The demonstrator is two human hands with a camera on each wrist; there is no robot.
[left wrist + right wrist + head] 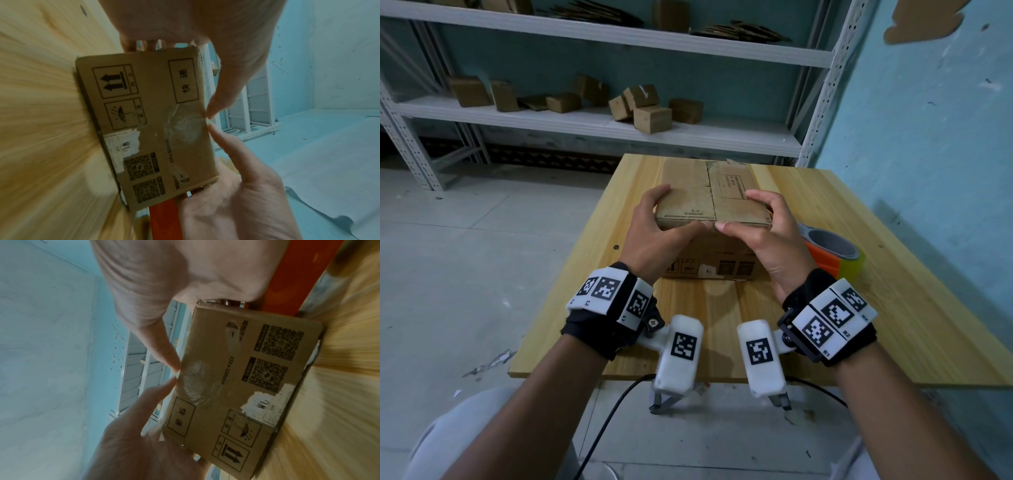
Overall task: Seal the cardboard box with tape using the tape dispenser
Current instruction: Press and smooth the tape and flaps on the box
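Observation:
A brown cardboard box (709, 192) lies on the wooden table (825, 308), flaps closed, with a seam running away from me along its top. My left hand (674, 209) grips the near left corner, fingers on the left side, thumb on the near top edge. My right hand (736, 210) grips the near right part the same way. Both thumb tips meet at the seam. The wrist views show the box's printed front face (154, 121) (236, 378) with the two thumbs touching its top edge. An orange tape dispenser (832, 251) with its roll lies right of the box, untouched.
A white metal shelf (599, 126) with several small cardboard boxes stands behind the table. The teal wall (928, 137) is close on the right. Grey floor (465, 240) lies to the left of the table's edge.

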